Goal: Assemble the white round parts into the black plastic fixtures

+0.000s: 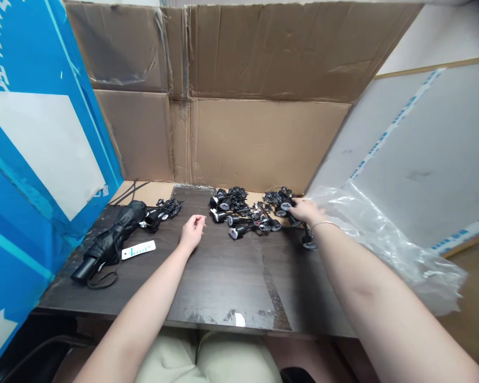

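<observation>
A heap of small black parts with silvery round ends point(247, 213) lies at the back of the dark wooden table point(223, 276). My right hand point(306, 211) reaches into the right side of the heap, fingers closed on one of the black parts point(289, 207). My left hand point(192, 231) rests on the table left of the heap, fingers loosely curled with nothing seen in them. Another black part point(309, 242) lies by my right wrist. A smaller cluster of black parts point(163, 210) sits further left.
A folded black umbrella point(112, 236) and a white remote-like strip point(138, 249) lie at the left. Cardboard walls point(263, 138) close the back, a blue box point(32, 159) the left, white panels point(423, 143) the right. A clear plastic bag point(383, 234) hangs at the right.
</observation>
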{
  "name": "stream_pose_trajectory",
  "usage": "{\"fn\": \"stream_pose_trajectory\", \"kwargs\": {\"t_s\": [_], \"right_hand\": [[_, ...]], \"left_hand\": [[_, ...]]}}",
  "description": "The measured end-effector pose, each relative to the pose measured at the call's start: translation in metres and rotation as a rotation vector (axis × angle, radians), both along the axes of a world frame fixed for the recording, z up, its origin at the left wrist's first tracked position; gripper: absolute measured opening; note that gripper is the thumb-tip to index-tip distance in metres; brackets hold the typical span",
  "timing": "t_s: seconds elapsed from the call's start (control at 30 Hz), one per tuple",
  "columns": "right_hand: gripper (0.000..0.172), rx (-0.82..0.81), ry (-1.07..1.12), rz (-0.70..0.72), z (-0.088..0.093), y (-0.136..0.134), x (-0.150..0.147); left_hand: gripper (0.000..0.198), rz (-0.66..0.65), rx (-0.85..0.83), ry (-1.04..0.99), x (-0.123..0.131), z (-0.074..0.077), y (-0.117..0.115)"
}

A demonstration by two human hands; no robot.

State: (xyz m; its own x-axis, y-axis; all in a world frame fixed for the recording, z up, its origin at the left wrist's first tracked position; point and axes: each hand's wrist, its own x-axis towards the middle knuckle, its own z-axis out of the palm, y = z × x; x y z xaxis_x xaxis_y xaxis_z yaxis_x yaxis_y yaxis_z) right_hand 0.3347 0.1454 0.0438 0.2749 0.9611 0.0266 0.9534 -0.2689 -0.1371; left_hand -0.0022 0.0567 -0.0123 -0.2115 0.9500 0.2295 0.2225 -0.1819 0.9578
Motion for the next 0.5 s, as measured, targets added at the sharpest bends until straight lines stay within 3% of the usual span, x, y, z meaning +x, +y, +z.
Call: {"fn": "stream_pose_trajectory", "kwargs": {"t_s": [0.13,0.23,0.3,0.37,0.5], "right_hand": [[0.048,0.166,-0.139,0.041,0.003,-0.011,-0.018],[0.037,0.306,-0.171,0.271,0.013,-0.024,-0.046],[0.03,0.204,-0.157,0.586,0.019,-0.037,-0.069],[0.03,0.113,-0.169,0.775,0.02,-0.052,-0.092],[0.044,-0.004,-0.304,0.815,0.008,-0.078,-0.125]], "left_hand": [[0.028,-0.002,-0.012,0.007,0.0,0.003,-0.002],[0.026,0.003,-0.018,0.013,0.001,0.003,-0.002],[0.026,0.003,-0.017,0.016,0.001,0.003,-0.002],[0.026,0.004,-0.015,0.017,0.001,0.003,-0.002],[0.025,0.006,-0.012,0.018,0.001,0.002,-0.002]]}}
